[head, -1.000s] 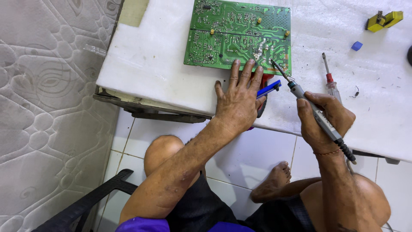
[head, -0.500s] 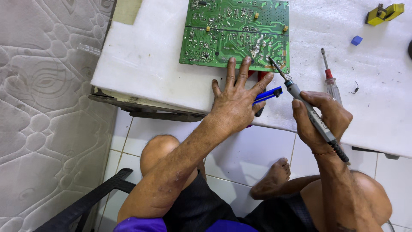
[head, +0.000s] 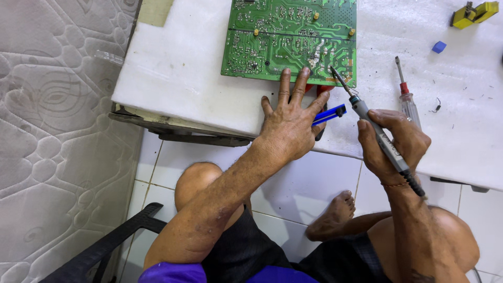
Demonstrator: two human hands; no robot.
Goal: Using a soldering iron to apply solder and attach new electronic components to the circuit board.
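Head view, looking down: left hand [head: 290,124] spread flat on white table [head: 173,68], fingers [head: 285,84] splayed wide, tips pressing near edge of green circuit board [head: 291,39], gripping nothing. Blue tool [head: 330,113] half hidden under that palm. Right hand [head: 394,141] clenched around grey soldering iron [head: 374,131], held like a pen, tip touching board's lower right corner. Red-handled screwdriver [head: 404,93] lying just beside right hand, untouched.

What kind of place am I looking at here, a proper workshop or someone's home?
Probably a makeshift repair spot at home: a green circuit board lies on a white padded table, the right hand holds a soldering iron, and a quilted mattress stands beside the tiled floor.
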